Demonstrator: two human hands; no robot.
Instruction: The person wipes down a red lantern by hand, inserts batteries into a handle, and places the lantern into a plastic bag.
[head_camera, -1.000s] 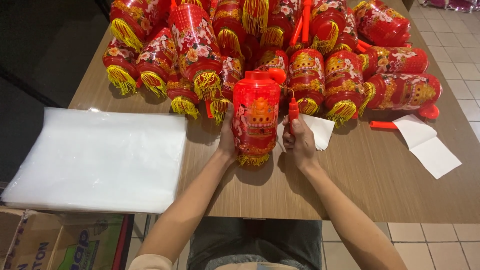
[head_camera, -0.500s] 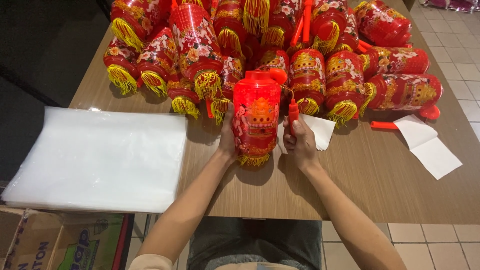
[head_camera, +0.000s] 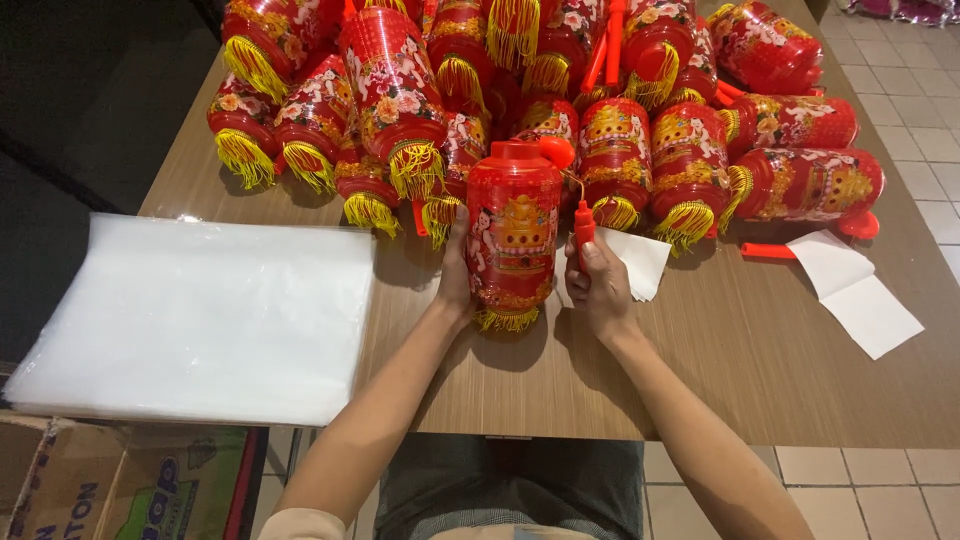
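Near edge of the worktop (head_camera: 760, 380): my 2 hands sit together at the middle, just short of the lantern heap.
Left hand (head_camera: 455, 275): curled around the left side of the red lantern (head_camera: 512, 235), fingers behind it and out of sight, thumb on its front.
Lantern: upright between my hands, yellow fringe at its near end touching the wood, red cap at the far end.
Right hand (head_camera: 600, 285): closed in a fist on the red handle stick (head_camera: 584, 222), whose tip pokes out above my thumb.
Link: a thin hook or wire seems to run from the stick's tip to the lantern's cap; it is too fine to trace.
Step in hand: I judge I am steadying 1 lantern with its stick, apart from the rest.
Next move: it calls for a firm grip on both pieces while they are handled together.
Left of me: stack of clear plastic bags (head_camera: 200, 310), flat, well apart from the lantern.
Right of me: white paper slips (head_camera: 855, 290), 1 more partly under my right hand.
Far side: pile of lanterns (head_camera: 640, 90), cut off by the top edge, so I cannot count them.
Below the worktop: cardboard box (head_camera: 110, 490), only partly in view.
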